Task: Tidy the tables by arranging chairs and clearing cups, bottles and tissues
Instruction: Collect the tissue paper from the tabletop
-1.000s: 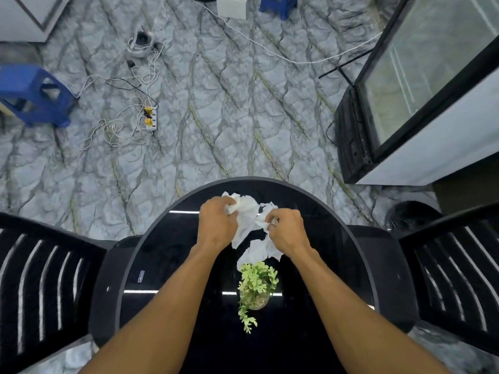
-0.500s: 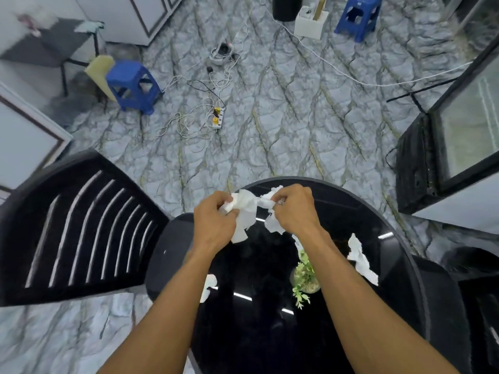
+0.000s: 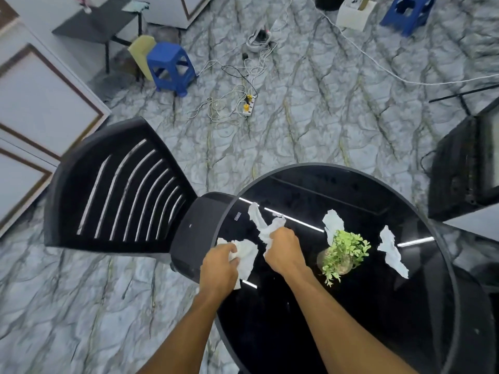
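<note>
A round black glossy table [image 3: 310, 319] fills the lower right. My left hand [image 3: 220, 265] is closed on a crumpled white tissue [image 3: 247, 252] at the table's left edge. My right hand [image 3: 283, 252] grips another white tissue [image 3: 260, 220] that trails up and left from the fist. Two more tissues lie loose on the table: one [image 3: 333, 222] just behind a small green plant in a glass pot [image 3: 344, 252], the other [image 3: 391, 252] to the plant's right. A black slatted chair [image 3: 116, 190] stands at the table's left, its seat tucked under the rim.
A blue plastic stool [image 3: 172, 66] and a tangle of cables with a power strip [image 3: 248, 106] lie on the marble-patterned floor beyond. A second blue stool [image 3: 407, 12] stands far back. A black cabinet [image 3: 464, 168] stands at the right. White panelled furniture lines the left.
The view has swung left, so the table now sits lower right and the chair is in full view. My hands have parted, each holding its own tissue, and moved to the table's left edge.
</note>
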A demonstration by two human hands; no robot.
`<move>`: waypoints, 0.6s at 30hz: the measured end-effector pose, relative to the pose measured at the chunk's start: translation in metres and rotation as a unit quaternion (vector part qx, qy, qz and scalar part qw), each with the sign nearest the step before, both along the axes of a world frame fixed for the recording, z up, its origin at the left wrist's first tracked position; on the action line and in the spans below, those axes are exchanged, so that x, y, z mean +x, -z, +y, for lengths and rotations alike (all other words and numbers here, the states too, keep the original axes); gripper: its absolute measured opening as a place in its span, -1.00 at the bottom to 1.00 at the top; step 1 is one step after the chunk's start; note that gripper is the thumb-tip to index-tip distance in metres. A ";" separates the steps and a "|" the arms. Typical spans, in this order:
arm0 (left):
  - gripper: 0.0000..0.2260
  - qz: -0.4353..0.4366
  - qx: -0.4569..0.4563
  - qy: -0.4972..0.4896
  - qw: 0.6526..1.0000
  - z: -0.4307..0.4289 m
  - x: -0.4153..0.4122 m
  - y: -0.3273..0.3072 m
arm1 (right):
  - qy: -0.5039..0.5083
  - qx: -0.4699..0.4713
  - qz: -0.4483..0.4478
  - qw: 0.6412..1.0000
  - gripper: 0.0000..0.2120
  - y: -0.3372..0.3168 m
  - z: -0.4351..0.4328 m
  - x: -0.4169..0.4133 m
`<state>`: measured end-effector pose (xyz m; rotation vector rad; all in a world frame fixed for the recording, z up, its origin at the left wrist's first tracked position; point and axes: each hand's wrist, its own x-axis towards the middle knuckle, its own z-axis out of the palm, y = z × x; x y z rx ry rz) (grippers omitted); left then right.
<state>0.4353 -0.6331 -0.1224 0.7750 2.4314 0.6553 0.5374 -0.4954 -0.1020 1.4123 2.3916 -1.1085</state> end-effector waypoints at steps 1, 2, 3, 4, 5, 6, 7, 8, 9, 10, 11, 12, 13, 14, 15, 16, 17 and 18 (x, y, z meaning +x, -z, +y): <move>-0.84 0.011 0.007 0.012 1.000 -0.004 0.005 0.005 | -0.002 0.000 0.003 1.000 -0.82 0.004 -0.003 0.004; -0.83 0.031 0.007 0.026 0.999 -0.007 0.009 0.010 | 0.001 -0.003 0.006 1.000 -0.83 0.006 -0.004 0.008; -0.80 0.056 -0.009 0.041 0.998 -0.009 0.012 0.012 | 0.003 -0.003 0.005 1.000 -0.85 0.008 -0.005 0.011; -0.75 0.079 -0.036 0.058 0.994 -0.011 0.015 0.012 | -0.006 0.011 0.001 1.000 -0.87 0.010 -0.005 0.014; -0.70 0.097 -0.067 0.077 0.990 -0.013 0.017 0.012 | -0.027 0.033 -0.010 0.999 -0.84 0.012 -0.006 0.015; -0.68 0.106 -0.089 0.093 0.986 -0.014 0.017 0.012 | -0.046 0.053 -0.018 0.997 -0.75 0.015 -0.006 0.016; -0.68 0.102 -0.096 0.103 0.985 -0.014 0.017 0.013 | -0.060 0.066 -0.021 0.996 -0.67 0.016 -0.007 0.015; -0.71 0.088 -0.085 0.108 0.987 -0.013 0.017 0.013 | -0.067 0.073 -0.026 0.995 -0.65 0.017 -0.007 0.014; -0.74 0.071 -0.066 0.102 0.990 -0.011 0.016 0.015 | -0.070 0.071 -0.029 0.995 -0.71 0.015 -0.008 0.014; -0.76 0.054 -0.047 0.084 0.994 -0.009 0.014 0.014 | -0.070 0.065 -0.035 0.995 -0.78 0.013 -0.008 0.013; -0.76 0.035 -0.028 0.055 0.997 -0.006 0.012 0.011 | -0.058 0.054 -0.037 0.996 -0.80 0.013 -0.008 0.012; -0.74 0.014 -0.009 0.019 1.000 -0.003 0.008 0.008 | -0.031 0.041 -0.028 0.998 -0.79 0.012 -0.008 0.012; -0.73 0.001 0.015 -0.013 1.000 0.002 0.004 0.003 | 0.001 0.029 -0.018 0.999 -0.78 0.009 -0.006 0.011; -0.73 -0.007 0.039 -0.040 0.998 0.008 0.000 -0.003 | 0.024 0.027 -0.004 0.999 -0.75 0.007 -0.002 0.009; -0.74 -0.010 0.061 -0.059 0.996 0.016 -0.003 -0.010 | 0.032 0.027 0.015 0.999 -0.73 0.001 0.003 0.006; -0.78 -0.013 0.082 -0.070 0.994 0.025 -0.005 -0.018 | 0.035 0.024 0.039 0.998 -0.73 -0.006 0.011 0.003; -0.83 -0.014 0.104 -0.074 0.992 0.035 -0.007 -0.026 | 0.046 0.020 0.070 0.996 -0.74 -0.015 0.021 0.000; -0.85 -0.018 0.128 -0.071 0.989 0.047 -0.008 -0.034 | 0.067 0.023 0.108 0.992 -0.73 -0.025 0.034 -0.001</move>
